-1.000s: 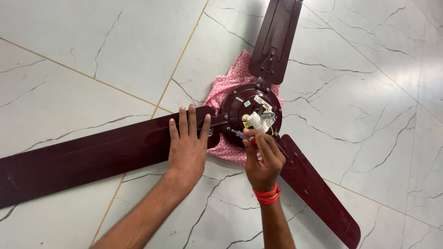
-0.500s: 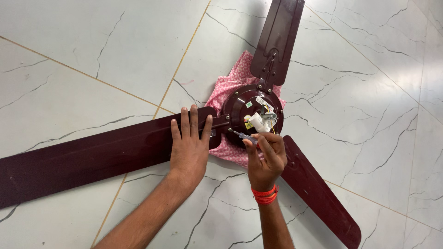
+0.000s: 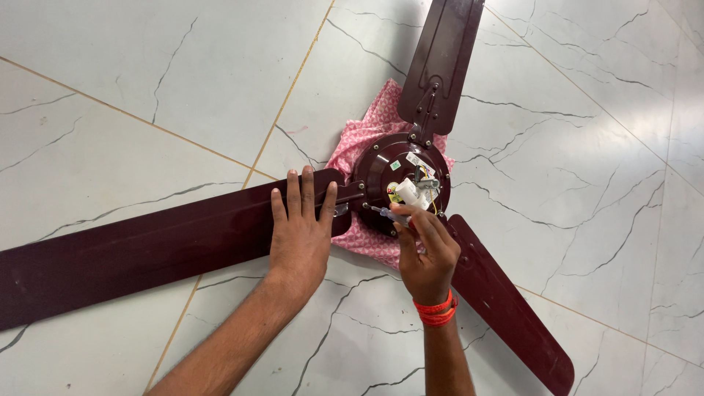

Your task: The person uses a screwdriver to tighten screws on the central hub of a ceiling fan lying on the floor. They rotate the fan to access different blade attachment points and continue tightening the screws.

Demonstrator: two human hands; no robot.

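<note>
A dark maroon ceiling fan lies on the floor with its round motor hub (image 3: 385, 165) facing up, wires and a white part showing at its centre. My left hand (image 3: 301, 231) presses flat, fingers spread, on the long left blade (image 3: 147, 246) close to the hub. My right hand (image 3: 425, 253), with an orange band on the wrist, grips a small screwdriver (image 3: 383, 213) with a clear handle, its tip at the hub's near edge.
A pink patterned cloth (image 3: 374, 125) lies under the hub. Two more blades reach out: one to the top (image 3: 444, 59), one to the lower right (image 3: 513, 308). The floor is white marbled tile (image 3: 147, 81) with thin joint lines.
The view has shifted slightly. My right hand has moved a little at the hub edge with the screwdriver; my left hand stays flat on the blade.
</note>
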